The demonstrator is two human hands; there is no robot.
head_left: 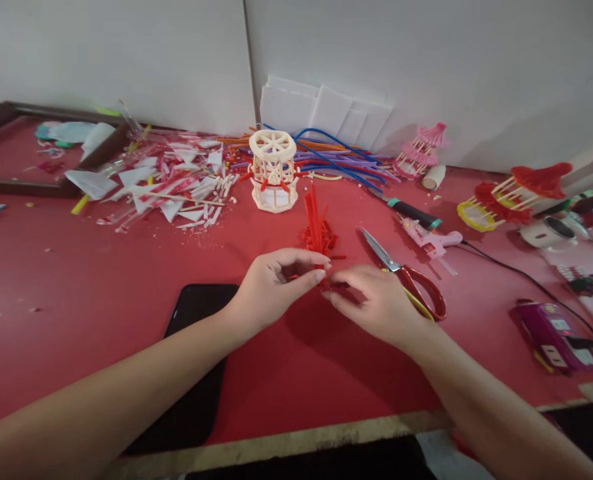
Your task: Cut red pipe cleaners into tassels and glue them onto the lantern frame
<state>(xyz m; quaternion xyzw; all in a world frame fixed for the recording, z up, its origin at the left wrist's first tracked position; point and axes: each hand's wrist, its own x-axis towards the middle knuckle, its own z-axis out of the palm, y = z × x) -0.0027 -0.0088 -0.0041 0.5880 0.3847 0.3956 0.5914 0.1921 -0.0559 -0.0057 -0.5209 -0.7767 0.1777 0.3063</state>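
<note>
Between thumb and fingers, my left hand (271,283) pinches the lower end of a bunch of thin red strips (314,217) that point up and away from me. My right hand (379,300) is closed at the bottom of the bunch, its thumb and fingertips bent together. What those fingertips hold, if anything, is too small to make out. Just behind the hands lies a small heap of short red pieces (332,240). Farther back stands a cream lattice model (272,170) shaped like a small round tower, with red bits around its middle.
Scissors (419,283) with red handles lie right of my right hand, near a pink glue gun (429,239). A dark flat tablet-like slab (191,407) is under my left forearm. Paper scraps (171,173) and colored stems (336,157) lie behind. A purple power strip (546,333) sits right.
</note>
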